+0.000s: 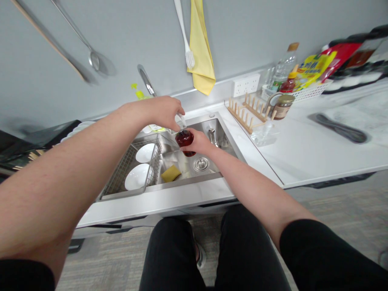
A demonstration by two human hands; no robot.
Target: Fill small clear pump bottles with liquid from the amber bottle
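Over the sink [228,178], my right hand [198,141] is wrapped round a dark red glass [184,138], which looks like a cup or jar. My left hand [168,112] is closed just above it, round a clear see-through piece [180,121] near the rim of the red glass. What that clear piece is, I cannot make out, and whether it touches the glass is hidden by my fingers. Below them, a yellow sponge [171,173] lies in the basin, left of the round drain [201,163].
Left in the sink, a wire basket [121,180] holds white bowls [138,176]. Behind my left arm stand a tap [146,80] and a yellow-green spray bottle [139,93]. A wooden rack [247,113], a jar [284,106] and a white basket [309,92] stand on the right counter.
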